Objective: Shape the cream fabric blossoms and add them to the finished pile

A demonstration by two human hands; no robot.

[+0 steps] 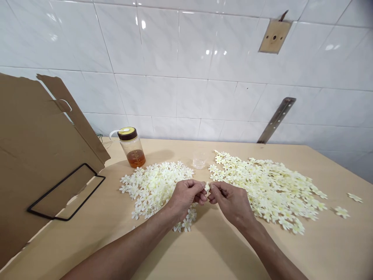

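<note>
Cream blossom (207, 187): nearside of the clear cup (199, 161), between both hands; longer axis seems upright, neither hand clearly nearer.
Left hand (186, 195): fingers pinched narrow on its left side.
Right hand (230, 198): fingers pinched narrow opposite.

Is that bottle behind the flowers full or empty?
Neither: the bottle is partly full. Amber liquid shows in its lower part, and above that the see-through wall has none behind it.
</note>
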